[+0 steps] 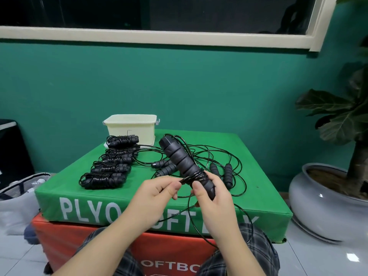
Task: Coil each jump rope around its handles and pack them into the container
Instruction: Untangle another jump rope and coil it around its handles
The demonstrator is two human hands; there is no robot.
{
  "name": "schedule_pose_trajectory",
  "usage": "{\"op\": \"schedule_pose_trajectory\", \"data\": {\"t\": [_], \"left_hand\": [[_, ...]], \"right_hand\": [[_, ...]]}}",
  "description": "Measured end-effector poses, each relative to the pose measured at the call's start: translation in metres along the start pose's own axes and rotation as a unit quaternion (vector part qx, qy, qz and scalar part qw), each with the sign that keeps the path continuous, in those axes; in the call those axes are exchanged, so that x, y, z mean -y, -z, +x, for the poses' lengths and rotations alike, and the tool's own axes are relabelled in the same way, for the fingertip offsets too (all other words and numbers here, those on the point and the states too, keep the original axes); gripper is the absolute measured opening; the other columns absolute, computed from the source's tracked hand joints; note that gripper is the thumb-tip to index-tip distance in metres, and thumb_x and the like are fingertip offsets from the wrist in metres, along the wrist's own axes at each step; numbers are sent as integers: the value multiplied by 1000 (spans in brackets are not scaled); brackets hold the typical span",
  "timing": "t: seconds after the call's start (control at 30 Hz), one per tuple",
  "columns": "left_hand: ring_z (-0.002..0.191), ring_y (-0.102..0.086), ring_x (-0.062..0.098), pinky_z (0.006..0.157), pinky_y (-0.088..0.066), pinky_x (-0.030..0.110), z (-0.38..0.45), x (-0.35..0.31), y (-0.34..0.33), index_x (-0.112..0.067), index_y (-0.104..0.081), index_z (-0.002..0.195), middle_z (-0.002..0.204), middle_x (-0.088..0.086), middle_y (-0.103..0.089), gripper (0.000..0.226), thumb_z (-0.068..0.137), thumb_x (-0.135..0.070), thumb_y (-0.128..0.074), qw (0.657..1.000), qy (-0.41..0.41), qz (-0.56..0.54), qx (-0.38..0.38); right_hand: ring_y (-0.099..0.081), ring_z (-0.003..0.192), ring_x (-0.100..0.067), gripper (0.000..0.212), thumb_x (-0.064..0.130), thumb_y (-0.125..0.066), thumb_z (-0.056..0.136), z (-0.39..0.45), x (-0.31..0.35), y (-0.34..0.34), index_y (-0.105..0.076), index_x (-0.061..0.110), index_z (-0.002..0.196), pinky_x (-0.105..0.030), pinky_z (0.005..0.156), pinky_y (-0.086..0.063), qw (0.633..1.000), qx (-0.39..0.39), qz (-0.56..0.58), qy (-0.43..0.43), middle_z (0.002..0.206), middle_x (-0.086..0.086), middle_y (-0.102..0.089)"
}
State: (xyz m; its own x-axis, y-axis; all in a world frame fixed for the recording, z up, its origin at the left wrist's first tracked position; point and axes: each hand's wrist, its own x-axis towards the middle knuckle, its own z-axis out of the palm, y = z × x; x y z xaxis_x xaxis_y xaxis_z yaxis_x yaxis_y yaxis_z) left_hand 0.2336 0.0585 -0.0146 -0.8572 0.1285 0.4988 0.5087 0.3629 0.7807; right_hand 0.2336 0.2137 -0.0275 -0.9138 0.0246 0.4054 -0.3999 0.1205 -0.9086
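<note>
Support: we see a green plyo box (229, 196) with white letters, on top of an orange box (65, 242).
Wall: we see a teal wall (179, 82) under a window (151, 12) with a cream frame.
Right side: we see a plant (346, 124) in a grey pot (318, 206) on the floor.
Left side: we see a light bag (18, 202) near a black object (12, 152).
Bottom: we see plaid trousers (256, 253).
</note>
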Motion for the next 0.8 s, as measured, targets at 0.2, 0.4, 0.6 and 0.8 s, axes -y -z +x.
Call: {"op": "schedule_pose_trajectory", "data": {"t": [0.2, 0.4, 0.6, 0.8], "left_hand": [[44, -44, -2, 50, -33, 12, 3, 4, -10, -10, -52, 78, 53, -2, -56, 20, 93, 3, -50, 990, 91, -104, -37], [39, -35, 1, 39, -27, 9, 5, 6, -10, -21, -54, 83, 48, -6, -50, 67, 52, -80, -65, 979, 119, -164, -9], [36, -24, 4, 40, -18, 18, 2, -1, -7, -18, -55, 54, 39, -7, -34, 54, 78, -67, -55, 992, 104, -35, -57], [54, -44, 5, 51, -30, 17, 4, -7, 0, -2, -59, 58, 56, -3, -46, 62, 83, -59, -53, 988, 6, 115, -99]], "right_hand": [[-58, 58, -13, 27, 36, -58, 86, -1, 4, 0, -62, 12, 99, -26, 49, -48, 996, 22, 82, 5, 75, -7, -62], [-60, 50, -21, 40, 39, -49, 85, -1, 8, 4, -60, 1, 93, -25, 40, -43, 991, 58, 119, 11, 70, -7, -66], [-58, 90, 4, 9, 40, -49, 95, 1, 1, -2, -56, 35, 100, -10, 77, -43, 999, -19, -5, 38, 103, 13, -62], [-39, 116, 13, 40, 35, -42, 93, 2, -4, -2, -56, 18, 126, -2, 96, -26, 966, -59, -164, 191, 120, 3, -52]]}}
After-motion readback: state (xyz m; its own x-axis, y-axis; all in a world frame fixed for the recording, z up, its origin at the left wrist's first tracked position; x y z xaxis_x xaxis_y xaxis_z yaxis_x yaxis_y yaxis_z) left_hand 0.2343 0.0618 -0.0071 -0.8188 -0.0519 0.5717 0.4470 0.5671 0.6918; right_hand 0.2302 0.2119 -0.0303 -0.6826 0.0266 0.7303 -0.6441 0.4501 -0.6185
